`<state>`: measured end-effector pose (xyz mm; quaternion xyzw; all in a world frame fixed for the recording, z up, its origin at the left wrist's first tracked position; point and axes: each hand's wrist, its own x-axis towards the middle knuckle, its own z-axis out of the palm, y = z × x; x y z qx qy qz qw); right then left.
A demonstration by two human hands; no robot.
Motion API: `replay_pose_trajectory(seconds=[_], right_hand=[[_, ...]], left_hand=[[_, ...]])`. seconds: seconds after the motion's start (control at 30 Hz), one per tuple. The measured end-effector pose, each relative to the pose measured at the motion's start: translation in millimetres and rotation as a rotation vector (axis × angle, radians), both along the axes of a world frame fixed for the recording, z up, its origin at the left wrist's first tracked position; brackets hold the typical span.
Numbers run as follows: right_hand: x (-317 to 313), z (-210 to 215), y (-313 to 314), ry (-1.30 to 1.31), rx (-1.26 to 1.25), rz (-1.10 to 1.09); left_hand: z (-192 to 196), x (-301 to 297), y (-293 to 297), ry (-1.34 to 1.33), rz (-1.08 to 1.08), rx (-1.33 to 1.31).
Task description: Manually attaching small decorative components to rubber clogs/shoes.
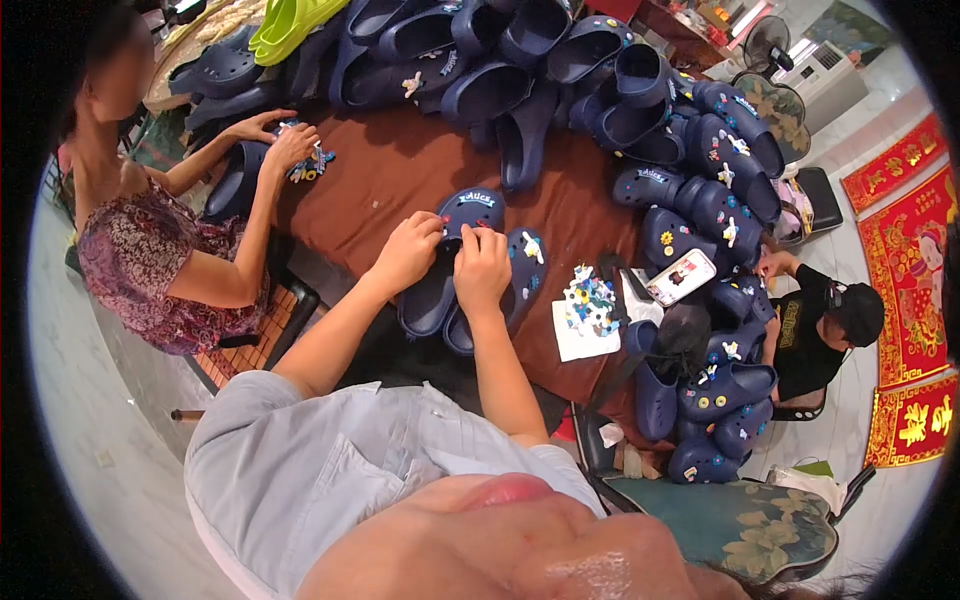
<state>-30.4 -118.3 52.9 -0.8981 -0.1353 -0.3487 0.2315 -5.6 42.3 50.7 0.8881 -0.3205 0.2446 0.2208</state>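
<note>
My left hand and my right hand rest side by side on a navy clog lying on the brown table. Both hands pinch at the clog's upper near its white strap label. A second navy clog with small coloured charms lies just right of my right hand. A pile of small charms sits on a white sheet to the right.
Many navy clogs are heaped at the back and right. Green clogs lie at the back left. A phone lies beside the charms. One person sits at left handling a clog; another sits at right.
</note>
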Motion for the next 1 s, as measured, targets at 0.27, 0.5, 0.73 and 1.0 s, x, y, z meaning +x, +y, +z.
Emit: replay_pose_trajectory(seconds=[0.27,0.5,0.73,1.0], right_hand=[[0.2,-1.6,-1.6,-0.02,0.0,0.002],[-14.9,10.8,-15.4,0.03,0.088,0.175],[-61.8,2.1,-60.8,-0.154,0.402,-0.011],[-79.0,-45.7,-67.1,-0.073,0.641,-0.131]], left_hand=[[-7.5,-3.9,-1.5,0.075,0.061,-0.056],[-11.6,-28.0,-6.6,0.124,0.233,-0.155],[27.8,-71.4,-23.5,0.003,0.163,-0.111],[12.4,-81.7,-62.6,0.124,0.059,0.028]])
